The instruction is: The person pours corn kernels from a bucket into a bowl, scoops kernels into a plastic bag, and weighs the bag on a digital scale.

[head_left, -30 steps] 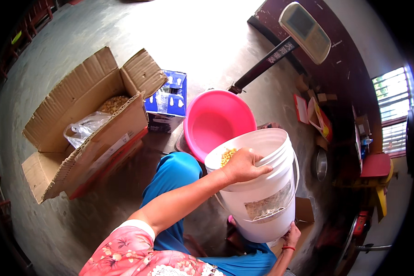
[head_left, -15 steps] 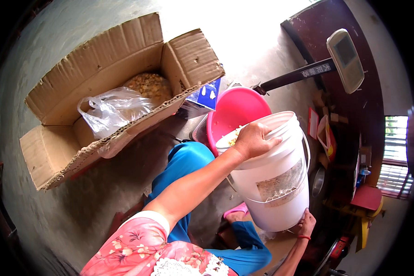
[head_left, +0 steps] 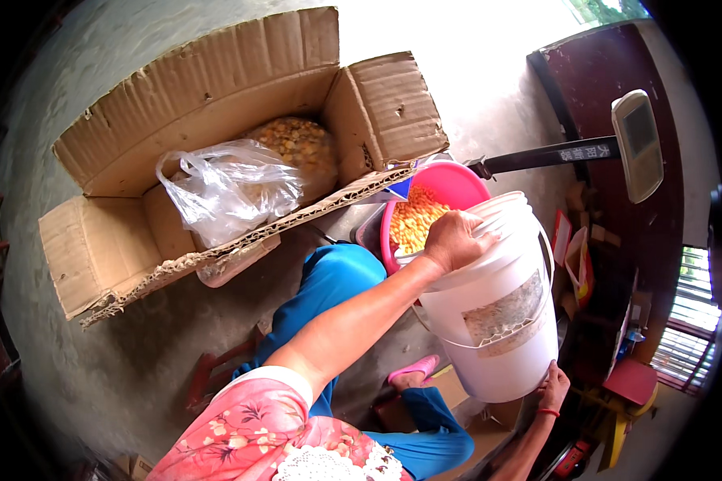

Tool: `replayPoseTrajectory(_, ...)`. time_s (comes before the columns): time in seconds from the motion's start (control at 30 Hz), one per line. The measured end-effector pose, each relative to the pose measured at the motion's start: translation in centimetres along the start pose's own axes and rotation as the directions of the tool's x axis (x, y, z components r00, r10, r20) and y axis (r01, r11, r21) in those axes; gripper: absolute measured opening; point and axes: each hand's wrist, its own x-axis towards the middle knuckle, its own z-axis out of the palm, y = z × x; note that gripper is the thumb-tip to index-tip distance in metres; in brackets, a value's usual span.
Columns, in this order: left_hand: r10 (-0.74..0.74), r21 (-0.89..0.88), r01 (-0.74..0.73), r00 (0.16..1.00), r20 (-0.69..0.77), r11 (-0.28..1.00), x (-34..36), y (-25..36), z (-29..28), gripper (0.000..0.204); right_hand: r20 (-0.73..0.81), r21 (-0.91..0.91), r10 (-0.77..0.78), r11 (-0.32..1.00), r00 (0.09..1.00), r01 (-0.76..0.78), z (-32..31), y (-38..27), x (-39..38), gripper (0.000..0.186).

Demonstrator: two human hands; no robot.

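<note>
A white plastic bucket point(head_left: 529, 353) with a worn label and a wire handle is tipped toward a pink basin point(head_left: 475, 184). My left hand point(head_left: 456, 242) is closed over the bucket's rim. At its bottom edge my right hand point(head_left: 553, 386), with a red band at the wrist, grips the base from below, its fingers partly hidden. Yellow, corn-like kernels point(head_left: 415, 224) lie heaped in the basin, right beside the bucket's mouth. The bucket's inside is mostly hidden by its wall and my left hand.
Left of the basin stands an open cardboard box point(head_left: 208, 100) holding a clear plastic bag point(head_left: 233, 188) of yellow-brown pieces. A scale's display point(head_left: 640, 144) on a black pole point(head_left: 557, 155) rises behind the basin. A red stool point(head_left: 631, 380) stands at right.
Kernels have poured from the bucket into the basin, whose inside was mostly bare pink in view. The whole view has shifted, with things appearing farther right. Both hands keep their hold.
</note>
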Motion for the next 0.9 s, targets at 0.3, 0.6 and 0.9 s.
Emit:
replayPoseTrajectory(0.3, -0.026, -0.135, 0.028, 1.0, 0.017, 0.99, -0.1, -0.8, 1.7, 0.029, -0.057, -0.094, -0.045, 0.995, 0.997, 0.039, -2.8, -1.6, 0.4, 0.034)
replayPoseTrajectory(0.6, -0.002, -0.214, 0.01, 0.999, 0.035, 0.977, -1.0, -0.5, 2.6, 0.03, -0.081, -0.134, -0.049, 0.99, 0.996, 0.038, -4.7, -1.8, 0.1, 0.034)
replayPoseTrajectory(0.9, 0.045, -0.189, -0.056, 0.997, -0.059, 0.98, -1.4, -0.6, 2.4, 0.028, -0.039, -0.155, -0.094, 0.984, 0.995, 0.087, -5.3, -5.3, 0.1, 0.03)
